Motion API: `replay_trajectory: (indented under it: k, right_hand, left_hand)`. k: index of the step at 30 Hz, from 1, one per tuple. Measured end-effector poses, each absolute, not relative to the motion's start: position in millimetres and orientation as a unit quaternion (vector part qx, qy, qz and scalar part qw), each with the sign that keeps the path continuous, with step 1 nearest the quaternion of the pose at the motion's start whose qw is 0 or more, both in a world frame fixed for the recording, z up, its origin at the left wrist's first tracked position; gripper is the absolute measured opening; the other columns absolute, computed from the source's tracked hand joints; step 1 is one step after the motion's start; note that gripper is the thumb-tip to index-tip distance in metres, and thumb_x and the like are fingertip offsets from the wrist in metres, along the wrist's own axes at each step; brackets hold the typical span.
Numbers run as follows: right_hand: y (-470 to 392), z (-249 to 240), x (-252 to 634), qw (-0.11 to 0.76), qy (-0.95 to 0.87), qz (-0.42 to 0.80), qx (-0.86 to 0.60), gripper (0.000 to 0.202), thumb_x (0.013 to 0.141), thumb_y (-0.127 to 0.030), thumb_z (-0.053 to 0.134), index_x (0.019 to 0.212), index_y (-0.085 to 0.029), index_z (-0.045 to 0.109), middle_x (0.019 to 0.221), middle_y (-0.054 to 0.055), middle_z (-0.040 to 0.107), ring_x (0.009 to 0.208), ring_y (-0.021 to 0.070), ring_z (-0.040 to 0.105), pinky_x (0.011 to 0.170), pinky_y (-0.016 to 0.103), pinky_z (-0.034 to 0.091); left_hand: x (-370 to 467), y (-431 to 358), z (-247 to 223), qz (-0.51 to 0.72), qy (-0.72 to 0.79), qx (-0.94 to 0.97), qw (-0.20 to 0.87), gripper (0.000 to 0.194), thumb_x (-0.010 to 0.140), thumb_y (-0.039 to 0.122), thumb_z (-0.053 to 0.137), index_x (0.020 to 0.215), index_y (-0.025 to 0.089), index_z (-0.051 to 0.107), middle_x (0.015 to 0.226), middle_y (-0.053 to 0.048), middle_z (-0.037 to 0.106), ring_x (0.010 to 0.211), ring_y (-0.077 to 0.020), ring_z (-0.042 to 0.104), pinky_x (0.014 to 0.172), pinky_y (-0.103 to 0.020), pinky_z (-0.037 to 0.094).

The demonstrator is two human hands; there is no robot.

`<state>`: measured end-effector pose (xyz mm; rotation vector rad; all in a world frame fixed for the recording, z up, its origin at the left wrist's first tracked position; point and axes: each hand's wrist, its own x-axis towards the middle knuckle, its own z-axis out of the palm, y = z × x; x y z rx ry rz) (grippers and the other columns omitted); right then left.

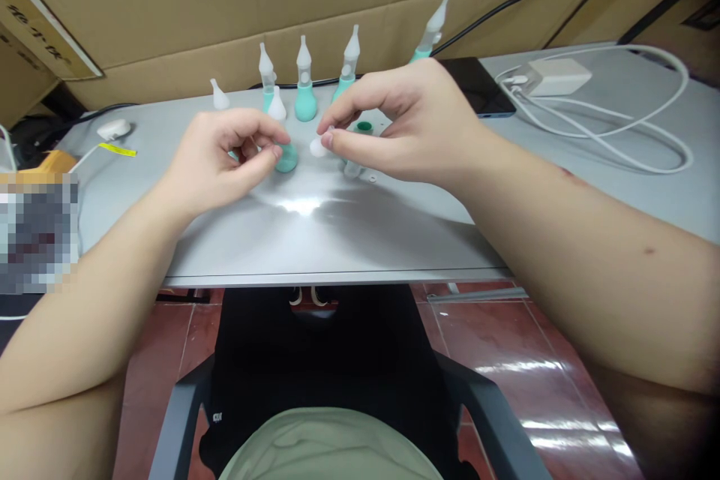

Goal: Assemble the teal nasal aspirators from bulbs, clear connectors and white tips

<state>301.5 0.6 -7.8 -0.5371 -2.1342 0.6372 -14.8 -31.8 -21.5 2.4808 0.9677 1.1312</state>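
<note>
My left hand point(230, 157) has thumb and forefinger closed at a teal squeeze bulb point(287, 158), whose rounded end shows past the fingertips. Between thumb and forefinger of my right hand point(394, 124) is a small white nozzle tip point(318, 148), its wide end toward the left hand. Under the right hand sit an open-topped teal bulb point(364, 127) and a clear tube piece point(353, 169), both partly hidden. A tiny white ring point(372, 179) lies beside them. Behind the hands stand several nasal aspirators point(305, 82) with teal bulbs and white tips.
Loose white tips point(220, 95) stand at the back left. A dark phone point(478, 86), a white charger point(559, 77) and a looped white cable point(683, 90) lie at the right. A white rounded device point(113, 129) is at the left. Cardboard point(196, 7) walls the back of the grey table point(253, 247).
</note>
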Motion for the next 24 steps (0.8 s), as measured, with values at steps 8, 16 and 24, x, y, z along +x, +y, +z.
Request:
replay_trajectory:
  k: [8, 16, 24]
  right_hand:
    - [1.8, -7.2, 305.7, 0.382, -0.869, 0.223, -0.22, 0.017, 0.11, -0.027, 0.08, 0.1, -0.027, 0.094, 0.107, 0.006, 0.094, 0.105, 0.0275, 0.087, 0.11, 0.046, 0.07]
    - [15.7, -9.2, 316.8, 0.223, -0.943, 0.161, -0.187, 0.029, 0.113, -0.039, 0.079, 0.098, -0.03, 0.103, 0.132, 0.015, 0.089, 0.153, 0.0488, 0.062, 0.131, 0.069, 0.05]
    - [13.4, -1.6, 318.6, 0.2, -0.951, 0.12, -0.204, 0.037, 0.117, -0.05, 0.074, 0.117, -0.028, 0.104, 0.153, 0.017, 0.089, 0.164, 0.0555, 0.057, 0.139, 0.077, 0.04]
  left_hand:
    - [-16.6, -28.6, -21.6, 0.403, 0.337, 0.845, 0.102, 0.015, 0.111, 0.025, 0.083, 0.117, 0.026, 0.097, 0.089, -0.002, 0.083, 0.069, -0.0144, 0.069, 0.062, -0.031, 0.056]
    - [-8.7, -27.7, -20.0, 0.408, 0.351, 0.836, 0.107, 0.013, 0.103, 0.028, 0.085, 0.108, 0.024, 0.097, 0.081, -0.002, 0.079, 0.065, -0.0138, 0.065, 0.056, -0.03, 0.05]
    - [-11.1, -31.9, -19.3, 0.38, 0.368, 0.839, 0.126, 0.015, 0.108, 0.027, 0.081, 0.109, 0.024, 0.095, 0.086, -0.004, 0.08, 0.07, -0.0163, 0.068, 0.062, -0.033, 0.058]
